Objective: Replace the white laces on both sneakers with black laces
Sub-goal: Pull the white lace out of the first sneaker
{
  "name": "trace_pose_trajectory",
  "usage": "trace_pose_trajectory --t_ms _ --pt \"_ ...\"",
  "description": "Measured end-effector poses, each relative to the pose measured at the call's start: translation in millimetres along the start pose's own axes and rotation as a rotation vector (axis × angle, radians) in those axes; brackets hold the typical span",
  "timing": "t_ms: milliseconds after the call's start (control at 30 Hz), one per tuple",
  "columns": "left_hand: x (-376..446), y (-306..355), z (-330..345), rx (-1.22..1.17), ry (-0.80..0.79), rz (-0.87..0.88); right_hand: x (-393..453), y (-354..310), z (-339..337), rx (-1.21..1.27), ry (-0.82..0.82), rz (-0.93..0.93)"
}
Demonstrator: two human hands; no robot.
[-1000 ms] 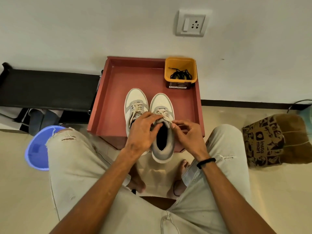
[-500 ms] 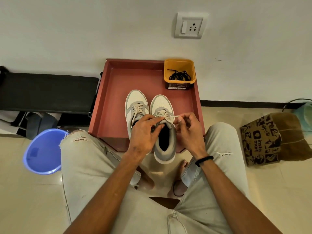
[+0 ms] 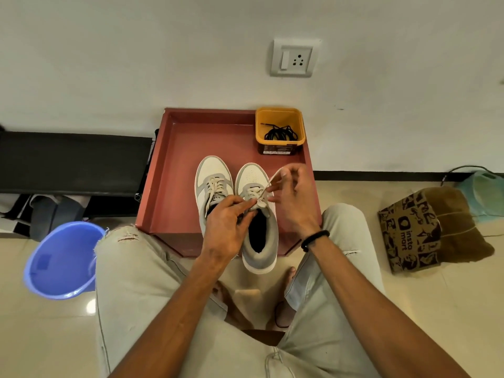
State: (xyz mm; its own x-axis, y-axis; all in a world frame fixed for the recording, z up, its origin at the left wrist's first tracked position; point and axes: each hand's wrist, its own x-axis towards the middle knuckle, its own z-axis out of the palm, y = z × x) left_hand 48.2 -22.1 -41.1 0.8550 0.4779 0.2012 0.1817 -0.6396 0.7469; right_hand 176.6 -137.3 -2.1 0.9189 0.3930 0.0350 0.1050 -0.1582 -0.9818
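Right hand [image 3: 293, 203] fingers [image 3: 283, 174] curled, pinching a loop of the white lace [image 3: 268, 185] lifted up and out to the right of the right sneaker [image 3: 257, 214]. Lace runs slack-to-taut from the pinch down-left to the top eyelets. Left hand [image 3: 227, 227] fingers [image 3: 246, 207] curled too, pinching the lace or tongue edge at the top eyelets, just ahead of the shoe opening; which of the two, cannot tell. Hand also partly covers the heel end of the left sneaker [image 3: 211, 184].

Key relation: right sneaker's long axis points away from the person, toe toward the wall, heel hanging over the near edge of the red tray [image 3: 174, 165]. Lace exit point sits between the two hands, closer to the left fingers; the free strand lies right and forward of it. So pulling out likely goes along right-forward, right hand doing the drawing, left hand holding the shoe down.

Judgement: early stage, unlacing first shoe, lower rows look threaded. Left sneaker fully laced in white, touching or just beside the right one, parallel.

Black laces [image 3: 281, 132] coiled in the yellow tub [image 3: 260, 124] at the tray's far right corner, well apart from both hands, right hand nearer. Tray sits on the floor by the wall. Blue bucket [image 3: 61, 260] left of the knee, paper bag [image 3: 407, 230] off to the right.
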Motion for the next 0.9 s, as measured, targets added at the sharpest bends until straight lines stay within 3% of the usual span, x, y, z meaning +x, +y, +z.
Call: trace_pose_trajectory --t_ms 100,533,700,800,900 --pt "1.4 -0.2 0.2 -0.005 -0.005 -0.019 19.7 -15.8 -7.3 0.073 0.08 0.074" --pt "1.4 2.6 -0.4 0.046 -0.022 -0.055 55.2 -45.8 -19.1 0.12 0.07 0.029" --pt "-2.3 -0.1 -0.9 0.205 -0.061 -0.02 72.0 -58.2 -19.4 0.144 0.065 0.005" --pt "-0.5 -2.4 -5.4 0.269 -0.098 -0.014 71.1 -54.9 -12.1 0.086 -0.006 0.068" --pt "2.8 -0.1 -12.0 0.23 -0.105 -0.038 47.0 -37.3 -9.6 -0.176 -0.063 0.092"
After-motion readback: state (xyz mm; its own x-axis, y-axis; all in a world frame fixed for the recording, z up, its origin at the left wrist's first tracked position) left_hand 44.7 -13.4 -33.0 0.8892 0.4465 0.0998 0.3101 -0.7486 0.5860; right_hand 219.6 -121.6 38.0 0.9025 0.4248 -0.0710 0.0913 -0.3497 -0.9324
